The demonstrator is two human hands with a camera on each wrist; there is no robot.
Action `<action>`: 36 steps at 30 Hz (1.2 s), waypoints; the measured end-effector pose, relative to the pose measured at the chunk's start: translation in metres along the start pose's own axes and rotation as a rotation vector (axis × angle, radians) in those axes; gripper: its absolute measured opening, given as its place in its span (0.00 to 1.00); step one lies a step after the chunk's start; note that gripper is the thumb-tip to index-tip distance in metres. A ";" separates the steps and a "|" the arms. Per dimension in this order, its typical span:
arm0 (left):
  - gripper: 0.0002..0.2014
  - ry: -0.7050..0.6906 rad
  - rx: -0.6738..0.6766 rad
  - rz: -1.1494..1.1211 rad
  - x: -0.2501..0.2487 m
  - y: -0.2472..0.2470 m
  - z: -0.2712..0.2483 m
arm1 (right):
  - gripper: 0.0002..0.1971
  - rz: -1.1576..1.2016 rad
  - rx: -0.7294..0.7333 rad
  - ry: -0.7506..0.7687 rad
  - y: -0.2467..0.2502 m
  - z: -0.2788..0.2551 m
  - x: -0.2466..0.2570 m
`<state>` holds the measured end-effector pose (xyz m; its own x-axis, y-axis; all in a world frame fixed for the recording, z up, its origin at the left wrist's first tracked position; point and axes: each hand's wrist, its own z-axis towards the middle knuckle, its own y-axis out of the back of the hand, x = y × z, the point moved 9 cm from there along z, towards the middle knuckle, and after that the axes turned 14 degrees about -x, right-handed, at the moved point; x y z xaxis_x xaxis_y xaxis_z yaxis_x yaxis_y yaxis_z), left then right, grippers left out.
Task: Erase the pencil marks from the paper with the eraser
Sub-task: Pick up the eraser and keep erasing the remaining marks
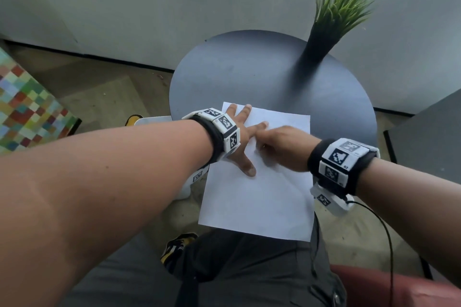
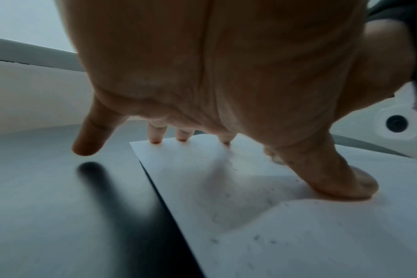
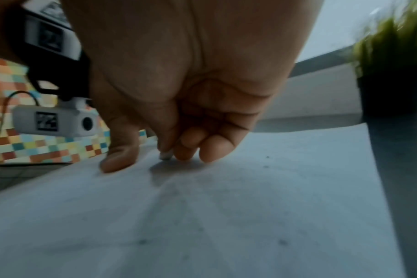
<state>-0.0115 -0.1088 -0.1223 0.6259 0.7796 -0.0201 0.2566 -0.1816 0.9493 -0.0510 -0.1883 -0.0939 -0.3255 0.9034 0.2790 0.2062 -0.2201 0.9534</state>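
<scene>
mid-erase. white rectangular paper sheet (image 1: 259, 189) on the round dark grey tabletop (image 1: 249, 70), near end hanging past the near edge. left hand (image 1: 243, 137) spread flat, pinning the far left corner. right hand (image 1: 284, 147) curled, pinching a small white eraser stub (image 3: 166, 155), tip on the sheet. short strokes away from the pinned corner; light pressure to avoid creasing; faint grey specks (image 3: 283, 242) left nearer the body.

One paper (image 1: 259, 197), one eraser (image 3: 165, 156) (barely visible in the right hand's pinch), two hands, two wristbands, one potted plant (image 1: 331, 22), one round table (image 1: 249, 67).
</scene>
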 end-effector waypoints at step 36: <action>0.67 -0.005 0.010 0.025 -0.002 -0.006 0.008 | 0.09 -0.114 -0.099 -0.196 0.012 0.003 -0.036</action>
<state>-0.0088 -0.1141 -0.1306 0.6358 0.7719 0.0016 0.2484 -0.2066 0.9464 -0.0344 -0.2226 -0.0932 -0.1544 0.9764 0.1509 0.0838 -0.1392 0.9867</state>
